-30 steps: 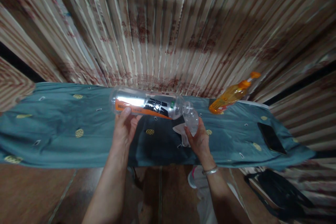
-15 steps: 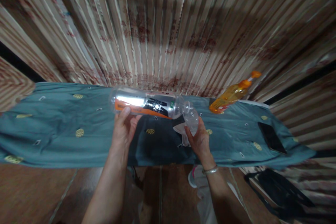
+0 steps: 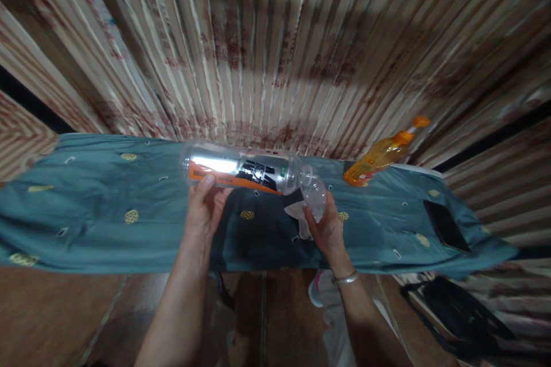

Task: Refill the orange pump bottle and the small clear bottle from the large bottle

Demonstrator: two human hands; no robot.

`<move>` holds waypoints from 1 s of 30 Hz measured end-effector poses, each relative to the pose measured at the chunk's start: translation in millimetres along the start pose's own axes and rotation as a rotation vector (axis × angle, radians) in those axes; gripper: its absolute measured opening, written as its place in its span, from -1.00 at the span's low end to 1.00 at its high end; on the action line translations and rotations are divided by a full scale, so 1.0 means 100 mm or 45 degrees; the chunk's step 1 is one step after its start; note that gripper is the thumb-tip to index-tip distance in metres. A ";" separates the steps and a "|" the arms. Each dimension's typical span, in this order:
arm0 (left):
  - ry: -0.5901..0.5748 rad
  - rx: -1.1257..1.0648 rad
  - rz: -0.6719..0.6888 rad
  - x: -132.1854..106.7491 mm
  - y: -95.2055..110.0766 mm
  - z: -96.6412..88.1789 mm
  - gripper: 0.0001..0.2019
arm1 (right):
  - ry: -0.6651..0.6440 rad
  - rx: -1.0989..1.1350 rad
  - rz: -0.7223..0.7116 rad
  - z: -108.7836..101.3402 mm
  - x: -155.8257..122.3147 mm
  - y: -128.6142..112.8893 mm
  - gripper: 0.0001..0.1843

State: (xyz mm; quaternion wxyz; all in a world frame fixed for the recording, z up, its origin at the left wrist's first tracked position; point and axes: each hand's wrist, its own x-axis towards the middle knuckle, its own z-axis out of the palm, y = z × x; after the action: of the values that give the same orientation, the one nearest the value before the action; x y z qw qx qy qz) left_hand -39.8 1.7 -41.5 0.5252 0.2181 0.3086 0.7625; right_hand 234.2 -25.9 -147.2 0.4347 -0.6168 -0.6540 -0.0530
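Note:
My left hand (image 3: pixel 205 203) is closed around the lower side of a large clear plastic bottle (image 3: pixel 224 165) with a silver, orange and black label. The bottle lies on its side in the air, mouth toward the right. My right hand (image 3: pixel 328 226) grips a small clear plastic bottle (image 3: pixel 315 198), tilted with its neck up against the large bottle's mouth. Whether the two mouths touch or only overlap in view, I cannot tell. Just below the mouths, a white and dark piece (image 3: pixel 297 211) shows, partly hidden by the small bottle and my right hand.
A table with a green patterned cloth (image 3: pixel 155 241) runs across the view. At its back right stands an orange pump bottle (image 3: pixel 379 157); a black phone (image 3: pixel 445 225) lies at the right. Pleated curtains (image 3: pixel 275 40) hang behind. A dark bag (image 3: pixel 460 309) is at lower right.

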 end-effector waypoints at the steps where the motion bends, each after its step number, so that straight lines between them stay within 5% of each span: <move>1: -0.006 0.003 -0.002 0.00 0.00 0.00 -0.51 | 0.003 0.002 -0.004 0.00 0.00 0.00 -0.27; 30: -0.026 -0.011 0.038 0.01 0.00 -0.02 -0.52 | -0.030 -0.008 0.021 -0.01 0.01 -0.01 -0.28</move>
State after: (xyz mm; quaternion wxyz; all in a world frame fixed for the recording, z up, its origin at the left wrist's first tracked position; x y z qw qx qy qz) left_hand -41.6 1.9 -43.1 0.5177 0.2282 0.2965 0.7694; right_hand 234.0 -26.1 -145.0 0.4253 -0.6241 -0.6539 -0.0443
